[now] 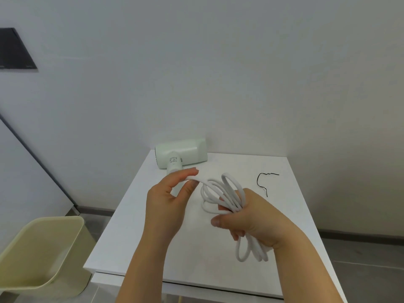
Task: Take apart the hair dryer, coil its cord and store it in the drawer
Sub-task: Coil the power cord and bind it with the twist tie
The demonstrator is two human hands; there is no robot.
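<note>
A pale green hair dryer (182, 154) lies on its side at the far left corner of the white cabinet top (153, 237), its handle pointing toward me. Its white cord (220, 189) is gathered in several loops. My right hand (247, 219) is closed around the bundle of loops, which hang out above and below the fist. My left hand (168, 202) pinches the stretch of cord that runs from the dryer's handle to the bundle, between thumb and fingers. The handle's lower end is hidden behind my left hand.
A thin black twist tie (263, 182) lies on the top's far right part. A cream plastic bin (41, 256) stands on the floor to the left. A drawer front edge (196, 287) shows just below the top's near edge. White walls close in behind.
</note>
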